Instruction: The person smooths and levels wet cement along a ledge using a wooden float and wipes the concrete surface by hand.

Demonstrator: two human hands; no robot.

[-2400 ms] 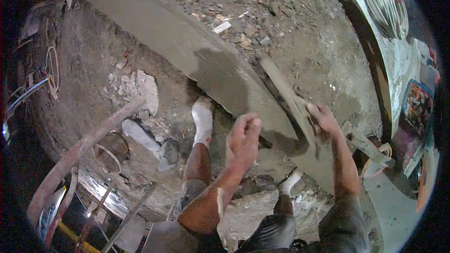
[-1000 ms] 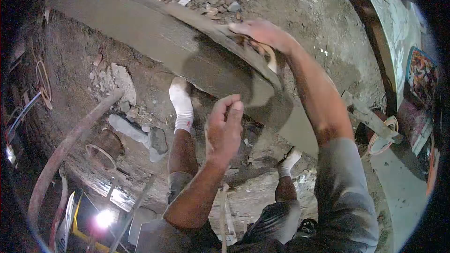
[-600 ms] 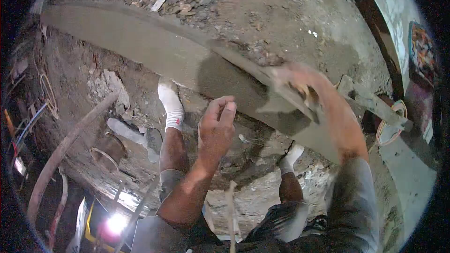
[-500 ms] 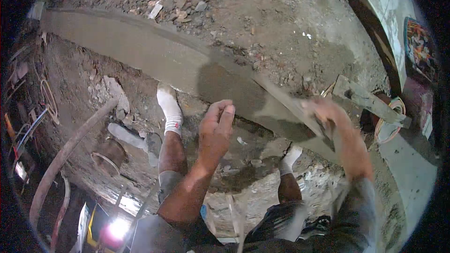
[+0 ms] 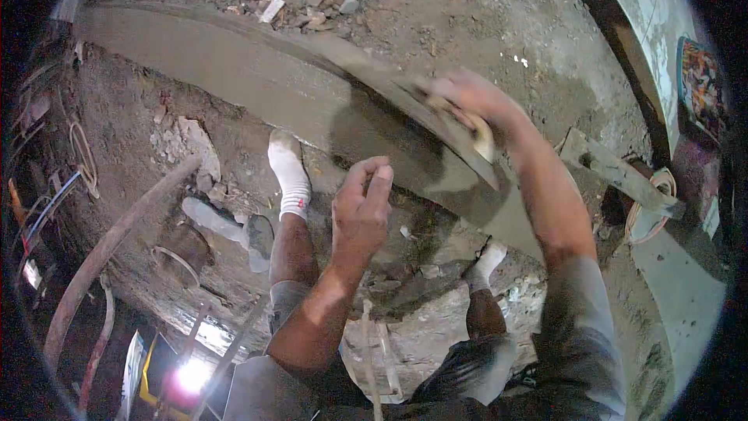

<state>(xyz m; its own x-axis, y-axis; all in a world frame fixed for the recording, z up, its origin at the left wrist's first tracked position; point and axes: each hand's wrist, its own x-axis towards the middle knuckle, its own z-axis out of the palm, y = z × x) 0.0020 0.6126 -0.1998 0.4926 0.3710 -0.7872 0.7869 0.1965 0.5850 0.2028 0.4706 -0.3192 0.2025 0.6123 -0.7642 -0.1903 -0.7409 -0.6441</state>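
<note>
A long trowel (image 5: 405,97) lies along the far edge of the smooth grey mortar strip (image 5: 210,62). My right hand (image 5: 475,101) is wrapped round its pale handle, blurred by motion. Over the near edge of the strip hangs my left hand (image 5: 362,199), with fingers curled and the thumb close against them. Nothing shows in it, though its palm side is partly hidden. A dark shadow falls across the mortar between the two hands.
My feet in white socks (image 5: 288,171) stand on rough ground below the strip. A bent pole (image 5: 117,238) and a bucket (image 5: 183,253) are at left. Rubble (image 5: 319,12) lies beyond the strip, a wooden board (image 5: 619,175) at right, and a bright lamp (image 5: 193,374) at lower left.
My right hand and the trowel swept back and forth along the strip, and have now moved up and left from the right end. My left hand has stayed nearly in place lately.
</note>
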